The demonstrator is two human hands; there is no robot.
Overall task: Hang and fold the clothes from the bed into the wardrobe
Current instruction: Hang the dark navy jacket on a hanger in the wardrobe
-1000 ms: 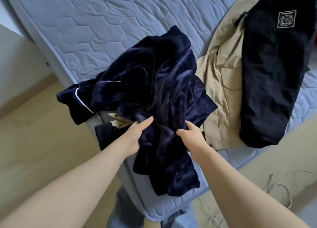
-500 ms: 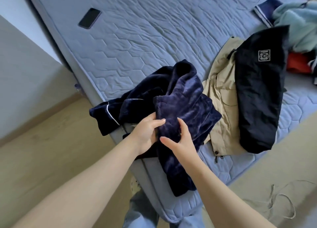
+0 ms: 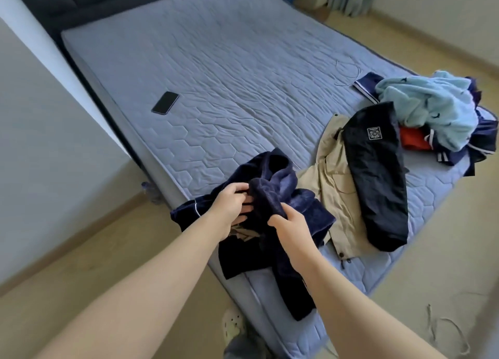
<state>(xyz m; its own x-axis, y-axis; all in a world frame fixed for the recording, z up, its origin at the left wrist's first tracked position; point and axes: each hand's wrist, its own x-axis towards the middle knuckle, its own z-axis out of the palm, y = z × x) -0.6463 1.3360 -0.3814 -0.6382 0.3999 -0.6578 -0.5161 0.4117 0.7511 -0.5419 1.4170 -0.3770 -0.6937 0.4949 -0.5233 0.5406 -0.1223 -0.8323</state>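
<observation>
beige jacket (image 3: 332, 185) half under black jacket (image 3: 378, 175), red garment (image 3: 413, 140) mostly buried

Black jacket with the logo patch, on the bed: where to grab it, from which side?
Grip the black jacket at its near rounded end, coming from the mattress edge beside it. It lies lengthways over the beige jacket, with that end free and closest to the edge; the patch end sits by the clothes pile. Pinch the top layer only.

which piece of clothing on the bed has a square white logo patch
The black jacket, lying over the beige jacket. The navy velvet garment and the light blue fleece show no patch.
</observation>
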